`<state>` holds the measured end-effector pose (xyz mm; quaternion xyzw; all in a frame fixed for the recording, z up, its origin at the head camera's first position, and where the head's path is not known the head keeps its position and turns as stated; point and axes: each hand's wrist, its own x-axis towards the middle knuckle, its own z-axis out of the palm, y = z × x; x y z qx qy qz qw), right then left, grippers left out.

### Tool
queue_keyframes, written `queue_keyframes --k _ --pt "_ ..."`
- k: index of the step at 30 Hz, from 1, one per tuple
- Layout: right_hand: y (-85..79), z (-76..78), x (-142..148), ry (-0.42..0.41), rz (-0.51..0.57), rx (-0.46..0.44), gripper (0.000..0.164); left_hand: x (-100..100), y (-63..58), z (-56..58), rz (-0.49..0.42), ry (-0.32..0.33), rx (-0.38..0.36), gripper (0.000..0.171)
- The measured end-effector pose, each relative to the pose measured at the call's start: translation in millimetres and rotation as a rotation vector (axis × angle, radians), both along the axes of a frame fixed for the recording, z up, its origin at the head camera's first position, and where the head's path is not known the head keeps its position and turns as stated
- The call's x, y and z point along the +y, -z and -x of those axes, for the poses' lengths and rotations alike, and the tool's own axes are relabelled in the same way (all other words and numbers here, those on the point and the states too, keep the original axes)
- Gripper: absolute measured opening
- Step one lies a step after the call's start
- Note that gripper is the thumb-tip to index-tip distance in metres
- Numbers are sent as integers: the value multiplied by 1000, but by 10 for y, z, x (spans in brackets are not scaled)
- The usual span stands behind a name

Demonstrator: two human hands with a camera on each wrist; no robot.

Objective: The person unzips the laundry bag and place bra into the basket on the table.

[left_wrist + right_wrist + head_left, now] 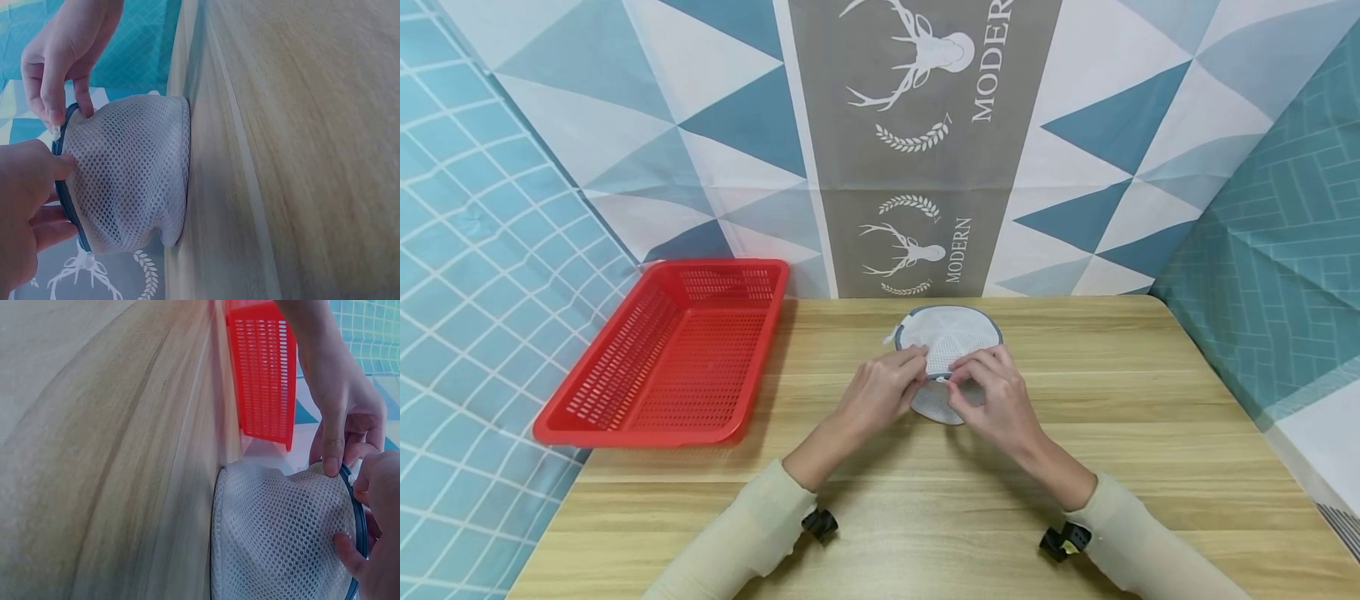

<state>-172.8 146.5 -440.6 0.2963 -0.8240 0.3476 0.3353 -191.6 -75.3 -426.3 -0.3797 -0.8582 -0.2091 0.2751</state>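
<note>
A small white mesh laundry bag (958, 329) with a dark blue zipped rim stands on the table; its netted side (128, 172) bulges out round in the left wrist view. My left hand (887, 383) pinches the rim on the near left, thumb on the mesh (281, 531) and fingers over the edge. Beside it, my right hand (996, 396) pinches the white zipper pull (942, 380) at the front of the rim between thumb and fingertip. A white tab (891, 335) sticks out at the rim's far left.
On the left of the wooden table (1075, 483) a red perforated plastic basket (752, 358) stands, well apart from the bag. Patterned sheets (917, 167) cover the wall behind and both sides. Dark devices (820, 523) sit at both sleeve cuffs.
</note>
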Motion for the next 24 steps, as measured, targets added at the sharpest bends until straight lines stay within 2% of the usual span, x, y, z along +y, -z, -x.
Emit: queue_keyframes --k 8,24 --pt "-32 -16 9 24 12 -7 13 12 -27 18 -14 -36 36 25" --pt "-15 -18 24 13 0 -5 9 4 -2 -5 -8 -7 -30 14"
